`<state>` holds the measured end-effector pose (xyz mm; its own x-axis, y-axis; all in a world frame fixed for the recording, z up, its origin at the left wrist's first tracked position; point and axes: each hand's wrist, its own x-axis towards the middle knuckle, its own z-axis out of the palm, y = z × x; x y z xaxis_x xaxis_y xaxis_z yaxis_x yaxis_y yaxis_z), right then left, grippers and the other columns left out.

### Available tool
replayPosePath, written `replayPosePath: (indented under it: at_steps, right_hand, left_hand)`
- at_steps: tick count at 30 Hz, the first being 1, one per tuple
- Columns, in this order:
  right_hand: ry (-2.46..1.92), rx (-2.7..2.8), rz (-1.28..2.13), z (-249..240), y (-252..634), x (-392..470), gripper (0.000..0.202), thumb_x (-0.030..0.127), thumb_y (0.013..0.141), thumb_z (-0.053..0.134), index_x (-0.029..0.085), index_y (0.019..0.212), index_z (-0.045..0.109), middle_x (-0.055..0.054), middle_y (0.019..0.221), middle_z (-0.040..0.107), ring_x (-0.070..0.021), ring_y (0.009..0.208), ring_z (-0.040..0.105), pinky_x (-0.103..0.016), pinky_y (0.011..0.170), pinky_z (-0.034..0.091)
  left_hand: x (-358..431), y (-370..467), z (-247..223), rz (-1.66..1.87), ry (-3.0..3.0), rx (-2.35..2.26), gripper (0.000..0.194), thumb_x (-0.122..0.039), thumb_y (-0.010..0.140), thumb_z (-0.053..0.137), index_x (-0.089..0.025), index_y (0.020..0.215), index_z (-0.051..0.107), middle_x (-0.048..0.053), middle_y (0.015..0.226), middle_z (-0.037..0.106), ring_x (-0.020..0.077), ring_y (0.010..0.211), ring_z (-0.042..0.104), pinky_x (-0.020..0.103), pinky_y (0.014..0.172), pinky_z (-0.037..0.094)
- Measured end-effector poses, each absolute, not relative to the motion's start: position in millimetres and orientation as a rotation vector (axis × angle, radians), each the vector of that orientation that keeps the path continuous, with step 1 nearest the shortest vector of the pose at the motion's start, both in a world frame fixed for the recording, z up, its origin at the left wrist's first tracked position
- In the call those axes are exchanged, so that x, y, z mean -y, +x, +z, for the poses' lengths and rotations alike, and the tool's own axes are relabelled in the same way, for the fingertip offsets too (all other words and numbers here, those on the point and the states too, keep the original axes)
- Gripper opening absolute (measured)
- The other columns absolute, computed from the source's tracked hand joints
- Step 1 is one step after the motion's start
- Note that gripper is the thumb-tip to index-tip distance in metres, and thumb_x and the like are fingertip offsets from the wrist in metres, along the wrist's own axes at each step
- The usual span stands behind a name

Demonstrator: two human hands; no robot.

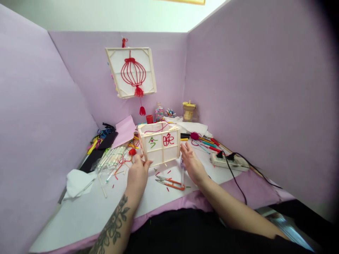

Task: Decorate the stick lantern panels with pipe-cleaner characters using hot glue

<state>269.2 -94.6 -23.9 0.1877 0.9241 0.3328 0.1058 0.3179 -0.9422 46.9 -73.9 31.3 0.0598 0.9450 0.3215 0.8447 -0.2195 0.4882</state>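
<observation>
- Holding the lower left corner of a small wooden lantern box, the left hand has its thumb on the front frame and its fingers curled around the side; this grip is closed on the box.
- The left forearm reaches up from the bottom edge, wrist straight, with a dark tattoo along its inner side.
- The right hand sits just beside the box's right edge with palm turned inward, fingers spread and loosely extended; this grip is open and holds nothing, and whether a fingertip touches the frame cannot be told.
- The box stands upright on the white worktop, near the middle, between the two hands.
- Its front shows two panels with characters, one green and one red, and a red cord lies across its open top.
- One pair of orange-handled scissors lies flat on the worktop in front of the box, between the wrists.
- One white power strip with two black plugs lies to the right, well apart from the hands.
- One finished panel with a red lantern outline hangs on the back wall.
- A bundle of clear sticks lies left of the box; too many to count.
</observation>
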Motion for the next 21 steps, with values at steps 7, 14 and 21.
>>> replayPosePath:
  at_steps: [7, 14, 21]
  right_hand:
    - [-1.041, 1.106, 0.685, -5.0, 258.4, 138.4, 0.035, 0.048, 0.094, 0.045, 0.025, 0.104, 0.068, -0.009, 0.106, 0.063, -0.023, 0.096, 0.059, -0.04, 0.085, 0.05]
    - [-0.839, 1.266, 0.969, 19.7, 236.2, 152.9, 0.029, 0.04, 0.095, 0.051, 0.025, 0.091, 0.076, -0.003, 0.086, 0.062, -0.0159, 0.08, 0.056, -0.029, 0.074, 0.046]
    - [-0.865, 1.507, 0.804, 33.4, 231.2, 160.2, 0.026, 0.036, 0.096, 0.051, 0.024, 0.092, 0.074, -0.005, 0.09, 0.061, -0.0168, 0.085, 0.06, -0.03, 0.079, 0.048]
  left_hand:
    - [76.2, 40.9, 26.4, 0.872, 2.028, -1.846, 0.034, -0.026, 0.084, 0.06, -0.015, 0.113, 0.046, 0.007, 0.084, 0.066, 0.024, 0.077, 0.068, 0.036, 0.069, 0.051]
    - [128.8, 45.2, 48.8, 1.213, 2.179, -1.091, 0.026, -0.031, 0.09, 0.057, -0.021, 0.114, 0.063, 0.006, 0.099, 0.067, 0.0122, 0.072, 0.064, 0.022, 0.057, 0.055]
    - [133.8, 57.0, 59.0, 1.225, 2.368, -0.81, 0.025, -0.018, 0.09, 0.058, -0.021, 0.114, 0.066, 0.005, 0.103, 0.072, 0.0124, 0.088, 0.068, 0.022, 0.075, 0.057]
